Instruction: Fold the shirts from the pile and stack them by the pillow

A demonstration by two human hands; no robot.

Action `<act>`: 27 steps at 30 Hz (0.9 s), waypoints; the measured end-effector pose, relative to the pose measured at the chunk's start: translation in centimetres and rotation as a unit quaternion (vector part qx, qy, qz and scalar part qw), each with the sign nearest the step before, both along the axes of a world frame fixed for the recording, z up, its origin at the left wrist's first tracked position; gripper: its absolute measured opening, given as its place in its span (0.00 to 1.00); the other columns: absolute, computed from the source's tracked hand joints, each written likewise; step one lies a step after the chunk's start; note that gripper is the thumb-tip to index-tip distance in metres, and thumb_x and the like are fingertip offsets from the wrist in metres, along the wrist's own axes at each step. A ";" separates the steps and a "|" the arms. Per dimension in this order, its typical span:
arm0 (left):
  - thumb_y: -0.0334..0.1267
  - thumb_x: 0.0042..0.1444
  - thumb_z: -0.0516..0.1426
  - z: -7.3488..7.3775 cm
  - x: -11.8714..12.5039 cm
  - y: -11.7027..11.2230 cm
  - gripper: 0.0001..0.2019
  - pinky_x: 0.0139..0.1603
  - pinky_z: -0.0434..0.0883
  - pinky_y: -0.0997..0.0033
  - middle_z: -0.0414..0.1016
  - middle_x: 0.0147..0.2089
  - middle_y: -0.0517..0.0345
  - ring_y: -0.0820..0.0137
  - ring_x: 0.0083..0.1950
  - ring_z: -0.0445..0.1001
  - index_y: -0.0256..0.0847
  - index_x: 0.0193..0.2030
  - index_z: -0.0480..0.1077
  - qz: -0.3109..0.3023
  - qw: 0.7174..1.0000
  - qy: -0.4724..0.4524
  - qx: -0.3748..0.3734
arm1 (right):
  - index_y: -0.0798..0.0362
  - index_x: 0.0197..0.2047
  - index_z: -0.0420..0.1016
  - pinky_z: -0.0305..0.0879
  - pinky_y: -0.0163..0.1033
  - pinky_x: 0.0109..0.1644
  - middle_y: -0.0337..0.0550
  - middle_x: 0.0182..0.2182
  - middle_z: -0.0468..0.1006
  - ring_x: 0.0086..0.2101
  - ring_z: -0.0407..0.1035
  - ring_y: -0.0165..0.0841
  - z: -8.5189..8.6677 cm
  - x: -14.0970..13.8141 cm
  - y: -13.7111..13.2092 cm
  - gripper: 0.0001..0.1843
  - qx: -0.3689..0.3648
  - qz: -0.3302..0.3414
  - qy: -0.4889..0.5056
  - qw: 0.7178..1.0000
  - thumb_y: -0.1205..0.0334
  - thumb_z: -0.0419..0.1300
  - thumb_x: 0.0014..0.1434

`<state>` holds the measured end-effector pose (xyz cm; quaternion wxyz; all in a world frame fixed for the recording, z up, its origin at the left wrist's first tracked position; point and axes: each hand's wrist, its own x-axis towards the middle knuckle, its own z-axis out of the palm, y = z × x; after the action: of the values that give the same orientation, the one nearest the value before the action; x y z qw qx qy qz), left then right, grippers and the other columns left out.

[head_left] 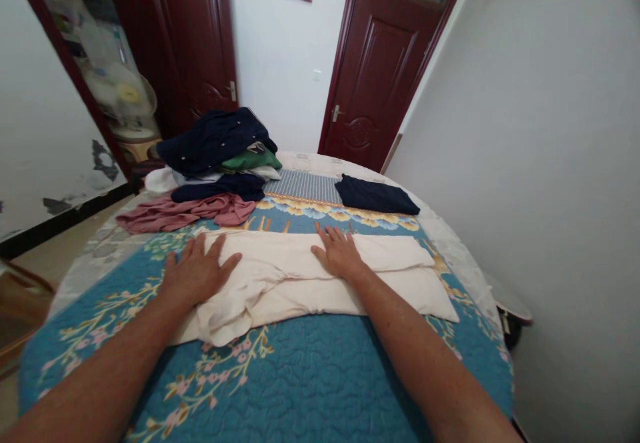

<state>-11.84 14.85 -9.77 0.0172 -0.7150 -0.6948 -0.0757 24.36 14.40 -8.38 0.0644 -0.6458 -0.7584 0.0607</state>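
A cream-coloured garment lies stretched sideways across the blue quilted cover, its far part folded over toward me. Some of its cloth is bunched near the left end. My left hand rests with spread fingers on the garment's left end. On the upper layer near the middle, my right hand lies flat, fingers apart. Neither hand grips the cloth.
Left of centre at the back is a pile of clothes: a navy garment, a green one and a pink one. A folded navy garment lies at the back right. A white wall borders the right side.
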 end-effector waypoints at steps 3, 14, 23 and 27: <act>0.68 0.63 0.40 -0.7 -0.3 0.6 0.44 0.71 0.49 0.30 0.46 0.79 0.33 0.41 0.79 0.47 0.42 0.78 0.52 0.013 1.000 0.024 0.008 | 0.52 0.78 0.47 0.35 0.64 0.74 0.53 0.77 0.45 0.74 0.38 0.49 -0.2 6.1 -0.8 0.41 0.002 -0.062 -0.025 0.998 0.35 0.39 0.72; 0.68 0.64 0.38 -0.7 -0.4 0.6 0.45 0.70 0.52 0.31 0.48 0.78 0.27 0.38 0.77 0.51 0.38 0.78 0.52 0.001 0.999 0.050 0.014 | 0.54 0.76 0.54 0.45 0.62 0.73 0.56 0.75 0.53 0.72 0.46 0.50 -1.9 24.5 -5.0 0.38 0.027 -0.266 -0.093 0.959 0.40 0.38 0.74; 0.55 0.66 0.49 1.8 0.4 -1.0 0.31 0.74 0.47 0.31 0.59 0.75 0.37 0.42 0.77 0.51 0.38 0.67 0.69 -0.070 0.991 -0.006 0.114 | 0.57 0.71 0.63 0.43 0.71 0.69 0.63 0.70 0.61 0.68 0.53 0.55 -1.9 23.1 -6.7 0.32 0.157 -0.289 -0.110 0.938 0.50 0.42 0.72; 0.46 0.69 0.48 1.9 0.4 -1.3 0.23 0.74 0.59 0.52 0.71 0.67 0.46 0.58 0.71 0.65 0.41 0.62 0.73 -0.208 0.961 -0.096 0.157 | 0.58 0.69 0.66 0.50 0.59 0.72 0.60 0.68 0.65 0.67 0.56 0.51 -0.5 17.3 -8.2 0.30 0.208 -0.169 -0.078 0.960 0.57 0.45 0.69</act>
<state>-11.45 13.53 -7.83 0.0461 -0.8214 -0.5084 -0.2544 41.62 6.24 -8.83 0.1473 -0.7396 -0.6367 -0.1609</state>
